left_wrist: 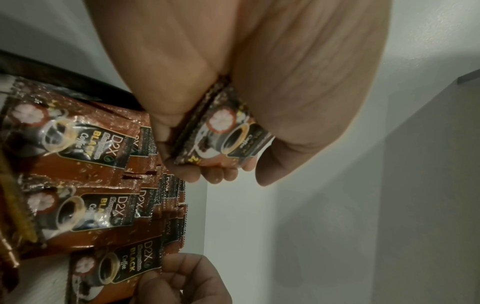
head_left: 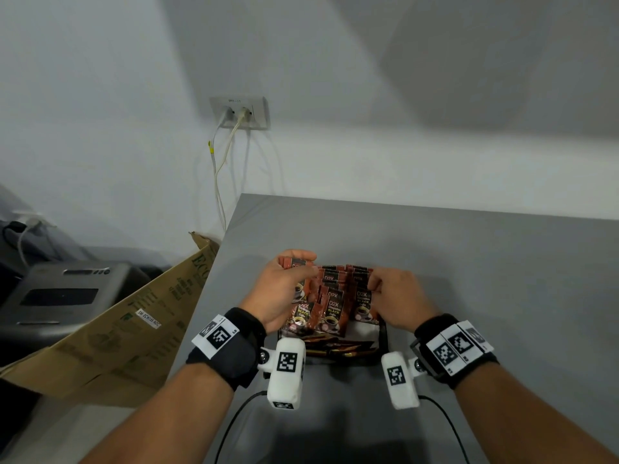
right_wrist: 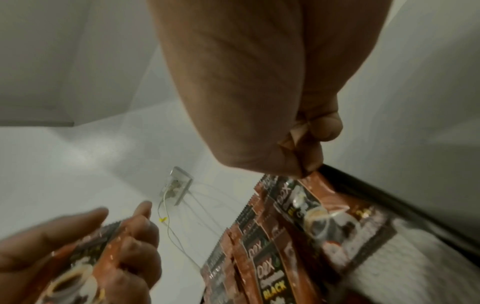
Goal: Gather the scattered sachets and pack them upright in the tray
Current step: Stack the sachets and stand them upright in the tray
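- While both hands work over the tray (head_left: 383, 343), the L hand (head_left: 284, 289) grips one sachet (head_left: 296, 264), thumb on the near face, fingers curled round the far side; it's held just above the tray's far-left corner.
- L wrist view: that sachet (left_wrist: 226, 131) sits tucked in the palm of the L hand (left_wrist: 259, 82), fingertips (left_wrist: 215, 174) wrapped under its lower edge, coffee-cup print showing.
- R hand (head_left: 398, 299) pinches the top edge of a packed sachet (head_left: 363, 304) in the right row; R wrist view shows thumb and fingertips (right_wrist: 309, 162) closed on that brown top corner (right_wrist: 320, 185).
- Packed sachets (head_left: 331, 296) stand upright in rows front to back, filling the far and middle part of the tray; labels "D2X ... BLACK Coffee" face near.
- Near end of tray: a white liner (head_left: 363, 329) shows, plus a few dark gold-edged packets (head_left: 335, 346) lying flat; can't tell what they are.
- Tray is black-rimmed and rests on the grey bench (head_left: 485, 279), near its left edge.
- Both wrists carry black bands w/ white marker tags and white padded cams; black cables run off toward the near edge.
- Left of bench: cardboard box (head_left: 127, 323) leaning, grey machine (head_left: 63, 296) beyond it.
- Far wall: socket plate (head_left: 239, 112) w/ two white cables hanging down behind the bench corner.
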